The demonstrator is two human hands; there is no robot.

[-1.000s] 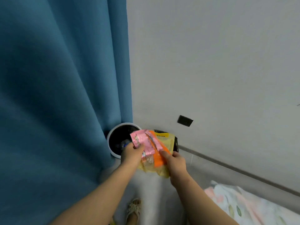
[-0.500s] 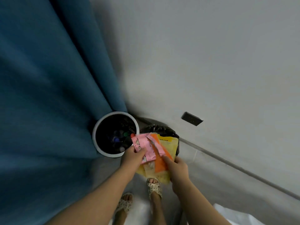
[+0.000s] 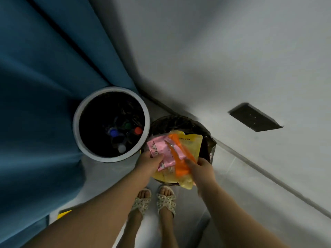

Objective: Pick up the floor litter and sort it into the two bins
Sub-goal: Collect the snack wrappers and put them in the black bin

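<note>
— What have my hands got?
— My left hand (image 3: pixel 149 162) pinches the pink wrapper (image 3: pixel 162 152); my right hand (image 3: pixel 203 170) clamps the orange wrapper (image 3: pixel 179 156) and yellow pouch (image 3: pixel 192 145), above the black-lined bin (image 3: pixel 180 120).
— Risk?
— Loose wrappers may flutter to ten o'clock, into the white bin (image 3: pixel 77 126) of bottles.

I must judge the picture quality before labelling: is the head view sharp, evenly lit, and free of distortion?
Head view: dim, uneven light; the inside of the white-rimmed bin is almost black, only bottle caps showing. Head view: soft motion blur on the wrappers and both hands, left hand, right hand. Head view: wide-angle bending, the wall edges and blue curtain slant strongly.
</note>
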